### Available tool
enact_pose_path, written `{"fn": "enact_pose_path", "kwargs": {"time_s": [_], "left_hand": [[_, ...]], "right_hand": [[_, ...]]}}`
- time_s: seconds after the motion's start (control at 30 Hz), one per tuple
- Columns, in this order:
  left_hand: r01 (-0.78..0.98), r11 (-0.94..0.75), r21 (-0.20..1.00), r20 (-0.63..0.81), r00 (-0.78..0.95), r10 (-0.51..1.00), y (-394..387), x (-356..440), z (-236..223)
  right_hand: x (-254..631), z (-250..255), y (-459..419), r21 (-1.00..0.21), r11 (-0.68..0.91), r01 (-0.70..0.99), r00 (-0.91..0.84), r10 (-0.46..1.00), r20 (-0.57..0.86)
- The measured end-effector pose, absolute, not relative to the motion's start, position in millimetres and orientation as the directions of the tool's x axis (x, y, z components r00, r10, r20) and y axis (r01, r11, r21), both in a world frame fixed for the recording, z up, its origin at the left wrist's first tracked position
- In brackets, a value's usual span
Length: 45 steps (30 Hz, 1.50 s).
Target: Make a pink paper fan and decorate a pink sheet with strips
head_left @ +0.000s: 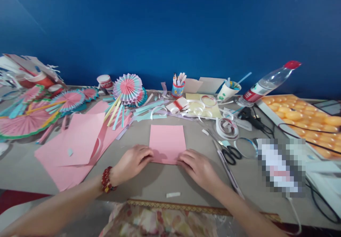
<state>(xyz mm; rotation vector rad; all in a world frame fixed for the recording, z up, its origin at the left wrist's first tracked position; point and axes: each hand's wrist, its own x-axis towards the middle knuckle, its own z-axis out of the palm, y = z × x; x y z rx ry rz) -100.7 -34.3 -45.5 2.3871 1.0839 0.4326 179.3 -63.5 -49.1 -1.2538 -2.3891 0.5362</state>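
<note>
A square sheet of pink paper point(167, 141) lies on the grey table right in front of me, with faint crease lines across it. My left hand point(137, 159) pinches its near left corner, thumb and fingers together. At the near right corner, my right hand point(196, 166) grips the sheet in the same way. The near edge of the paper runs between both hands and looks slightly raised. Black-handled scissors point(231, 155) and a grey utility knife point(229, 171) lie to the right of my right hand. A small white strip point(173, 194) rests near the table's front edge.
Larger pink sheets point(82, 137) lie at left, beside folded paper fans point(128, 87). Along the back stand a pen cup point(178, 89), a paper cup point(227, 90) and a plastic bottle point(262, 86). Tape rolls point(226, 127), a glue gun point(253, 119) and cables are at right.
</note>
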Motion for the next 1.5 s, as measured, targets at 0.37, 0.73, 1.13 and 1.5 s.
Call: {"fn": "enact_pose_path", "kwargs": {"time_s": [0.37,0.73,1.13,1.5], "left_hand": [[0.66,-0.484,0.575,-0.075,0.631,0.772,-17.4,-93.2,-28.3],[0.658,-0.538,0.527,-0.031,0.648,0.761,-19.1,-96.9,-34.4],[0.647,-0.578,0.497,-0.005,0.668,0.744,-22.2,-97.8,-37.4],[0.634,-0.587,0.504,0.001,0.679,0.734,-23.3,-98.0,-37.6]], "right_hand": [[175.9,-46.9,-46.2,-0.571,0.398,0.718,-0.476,0.879,0.014],[172.6,-35.6,-39.0,-0.569,0.383,0.727,-0.495,0.867,-0.05],[172.7,-34.2,-37.7,-0.575,0.365,0.732,-0.489,0.87,-0.07],[174.0,-36.5,-36.8,-0.577,0.384,0.721,-0.502,0.863,-0.052]]}}
